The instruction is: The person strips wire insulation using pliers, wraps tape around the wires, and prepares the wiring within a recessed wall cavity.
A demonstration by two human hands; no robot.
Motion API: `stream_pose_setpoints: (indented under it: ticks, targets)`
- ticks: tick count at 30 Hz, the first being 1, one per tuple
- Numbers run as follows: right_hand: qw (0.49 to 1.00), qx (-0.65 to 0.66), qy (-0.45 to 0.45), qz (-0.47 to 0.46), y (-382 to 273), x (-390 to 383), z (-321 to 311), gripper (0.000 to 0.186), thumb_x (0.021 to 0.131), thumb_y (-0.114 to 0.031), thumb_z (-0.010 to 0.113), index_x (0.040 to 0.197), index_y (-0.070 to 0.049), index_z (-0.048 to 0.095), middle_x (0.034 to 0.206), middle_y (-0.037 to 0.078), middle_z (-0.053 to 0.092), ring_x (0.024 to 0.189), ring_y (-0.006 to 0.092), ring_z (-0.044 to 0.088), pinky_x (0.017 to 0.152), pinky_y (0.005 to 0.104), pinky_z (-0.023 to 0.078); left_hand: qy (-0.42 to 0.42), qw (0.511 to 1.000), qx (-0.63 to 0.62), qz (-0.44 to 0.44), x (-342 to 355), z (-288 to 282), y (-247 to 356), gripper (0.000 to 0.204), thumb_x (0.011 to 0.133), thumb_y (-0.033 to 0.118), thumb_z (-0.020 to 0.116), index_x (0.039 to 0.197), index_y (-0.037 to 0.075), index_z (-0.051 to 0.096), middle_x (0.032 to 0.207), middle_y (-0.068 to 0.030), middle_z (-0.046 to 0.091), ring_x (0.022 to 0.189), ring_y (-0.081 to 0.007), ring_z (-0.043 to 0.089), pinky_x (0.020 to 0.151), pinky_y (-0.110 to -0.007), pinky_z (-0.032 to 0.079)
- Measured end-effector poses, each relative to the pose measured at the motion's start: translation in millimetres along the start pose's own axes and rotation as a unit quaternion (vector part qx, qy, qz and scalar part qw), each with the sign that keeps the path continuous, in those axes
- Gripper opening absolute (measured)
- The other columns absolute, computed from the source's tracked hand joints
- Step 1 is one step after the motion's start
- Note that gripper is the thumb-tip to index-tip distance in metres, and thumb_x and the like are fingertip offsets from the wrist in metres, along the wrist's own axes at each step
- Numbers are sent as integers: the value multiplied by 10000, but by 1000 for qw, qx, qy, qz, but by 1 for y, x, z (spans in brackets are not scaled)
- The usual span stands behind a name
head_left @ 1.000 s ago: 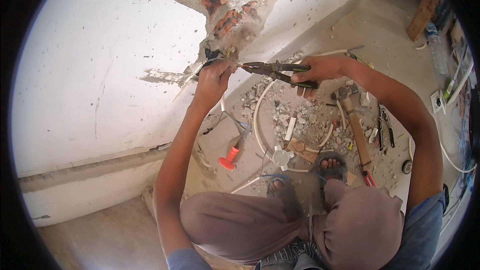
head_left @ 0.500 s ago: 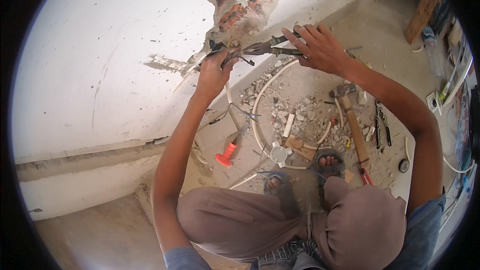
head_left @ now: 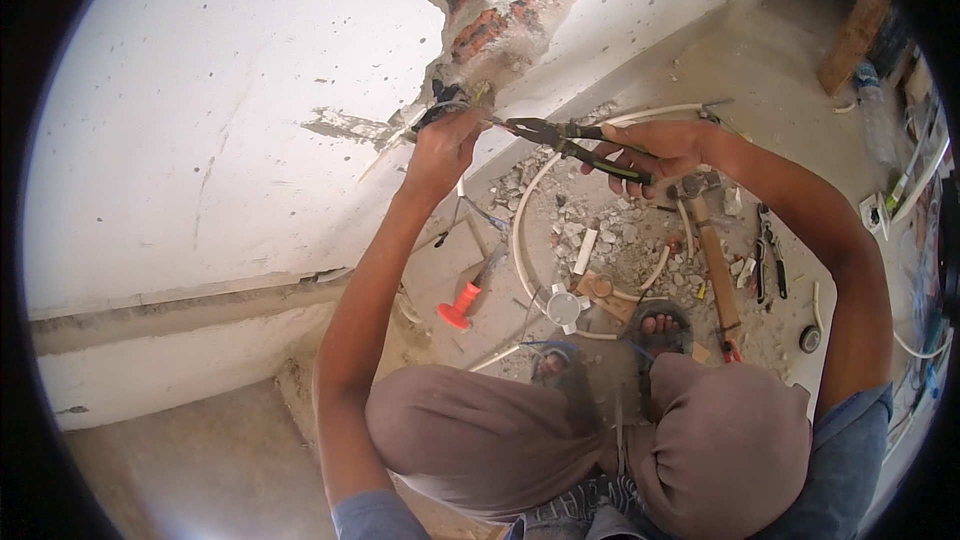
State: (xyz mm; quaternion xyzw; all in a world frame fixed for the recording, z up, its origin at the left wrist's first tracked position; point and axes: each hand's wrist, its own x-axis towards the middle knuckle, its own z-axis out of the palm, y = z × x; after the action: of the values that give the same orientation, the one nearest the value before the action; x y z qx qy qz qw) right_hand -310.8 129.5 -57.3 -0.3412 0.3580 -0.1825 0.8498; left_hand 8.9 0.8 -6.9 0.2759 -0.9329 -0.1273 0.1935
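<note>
My left hand [head_left: 440, 152] is up at the broken hole in the white wall, its fingers pinched on thin electrical wires. Black wrapped material [head_left: 447, 98] sits just beyond those fingers, in the hole. Pliers [head_left: 537, 130] with black and green handles lie in my right hand [head_left: 665, 145], its fingers round the handles. Their jaws point left, at a wire end beside my left fingertips; whether they grip it is too small to tell. A white cable [head_left: 517, 230] curves over the floor below my hands.
Rubble [head_left: 625, 225] litters the floor below the wall. Around it lie a hammer [head_left: 712, 260], a red-handled chisel [head_left: 460, 306], a white round junction box [head_left: 563, 308] and black-handled tools [head_left: 770, 255]. A wooden plank [head_left: 853, 35] and a plastic bottle [head_left: 875, 120] stand at the far right.
My right hand has come down and turned, tilting the pliers' handles downward to the right. My left hand stays at the wires. The view has shifted slightly.
</note>
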Motion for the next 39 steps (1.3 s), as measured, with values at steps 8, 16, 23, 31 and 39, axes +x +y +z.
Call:
stream_pose_setpoints:
  ticks: [8, 16, 23, 31, 39]
  targets:
    - [673, -624, 309, -249, -12, 3, -7, 657, 738, -275, 842, 1273, -34, 545, 958, 166, 688, 826, 275, 717, 739, 427, 566, 11, 1000, -25, -15, 6, 2, 6, 204, 913, -20, 659, 1107, 21, 708, 920, -201, 708, 758, -377, 674, 679, -412, 533]
    - [315, -792, 393, -344, -15, 0, -19, 628, 789, -324, 785, 1325, -143, 513, 1290, 65, 552, 1136, 236, 554, 859, 401, 509, -12, 996, -45, -73, 16, -2, 13, 156, 928, 19, 644, 1072, -12, 697, 859, -229, 686, 747, -382, 664, 685, -431, 519]
    - [315, -802, 408, -303, -17, 10, -22, 330, 864, -183, 698, 1165, -134, 571, 1249, 74, 576, 1119, 237, 557, 913, 418, 471, -19, 999, -19, -45, 13, -11, 7, 193, 959, 100, 641, 1104, -4, 711, 776, -181, 667, 676, -282, 649, 660, -402, 509]
    - [302, -745, 490, -338, 3, 21, -12, 359, 819, -86, 712, 1148, -109, 572, 1360, 127, 504, 1232, 298, 510, 1071, 466, 373, -12, 996, -65, -65, 17, -8, 15, 125, 939, 39, 642, 1026, -41, 681, 850, -248, 673, 790, -426, 660, 715, -456, 514]
    - [316, -743, 481, -343, 5, 22, -10, 393, 802, -70, 705, 1170, -98, 570, 1356, 151, 506, 1215, 311, 515, 1059, 461, 380, -9, 998, -39, -57, 14, -5, 5, 231, 979, 158, 657, 1111, -25, 708, 772, -191, 674, 617, -275, 639, 634, -395, 515]
